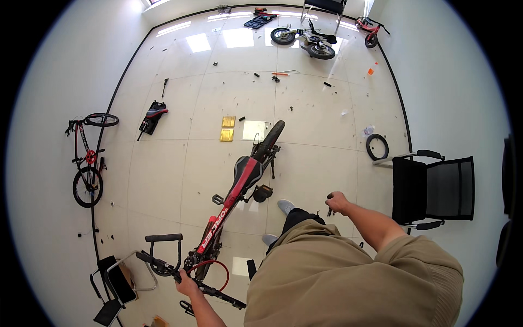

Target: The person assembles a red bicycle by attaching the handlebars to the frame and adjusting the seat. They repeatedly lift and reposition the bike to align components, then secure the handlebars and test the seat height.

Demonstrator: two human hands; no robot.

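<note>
A red and black bicycle point(218, 229) stands before me on my left, its front end near me and its rear wheel point(271, 139) pointing away. My left hand point(187, 284) is closed round its handlebar point(215, 292), close to the stem. On the bar's left part sits a black U-shaped bracket point(165, 245). Held away from the bicycle, out to my right, my right hand point(339, 203) is closed on a small dark object point(329, 206); part of it pokes out below the fingers, and its kind cannot be told.
A black chair point(411, 189) stands right, beside a loose tyre point(377, 147). Another bicycle point(87, 158) leans on the left wall; a folding chair point(117, 283) is lower left. Ahead lie yellow boxes point(227, 134), a toolbox point(152, 117), scattered small parts and a small bike point(305, 41).
</note>
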